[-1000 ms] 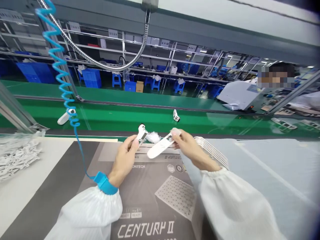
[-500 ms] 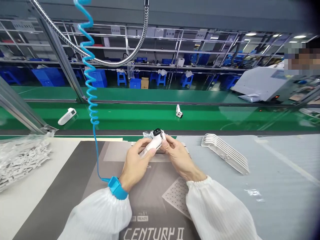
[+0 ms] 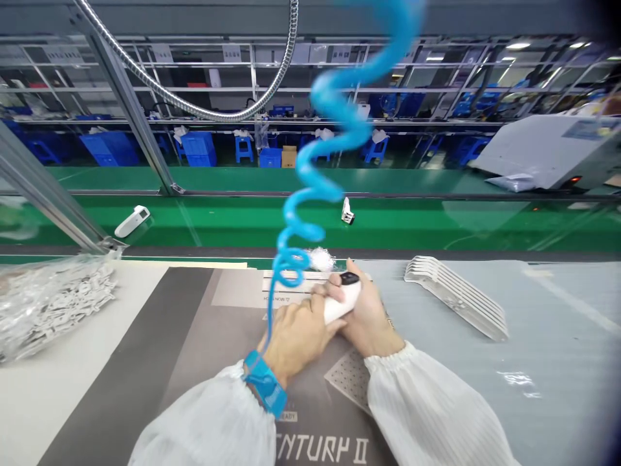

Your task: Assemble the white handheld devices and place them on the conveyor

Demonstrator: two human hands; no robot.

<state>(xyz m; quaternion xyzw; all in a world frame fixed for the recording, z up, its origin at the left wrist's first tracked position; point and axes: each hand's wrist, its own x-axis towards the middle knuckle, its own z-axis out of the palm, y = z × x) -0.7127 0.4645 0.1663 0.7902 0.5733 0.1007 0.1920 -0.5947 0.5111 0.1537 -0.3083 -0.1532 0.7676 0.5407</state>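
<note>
Left hand (image 3: pixel 298 333) and right hand (image 3: pixel 371 317) have shifted rightward together.
Their grips wrap one white black-tipped handheld device (image 3: pixel 344 305).

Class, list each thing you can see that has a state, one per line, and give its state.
White device: held between left hand and right hand, black end up
Blue wristband: fastened around left wrist
Coiled blue cord: hanging, joined to wristband
White casings: stacked on the mat
Machine: red light lit
</note>
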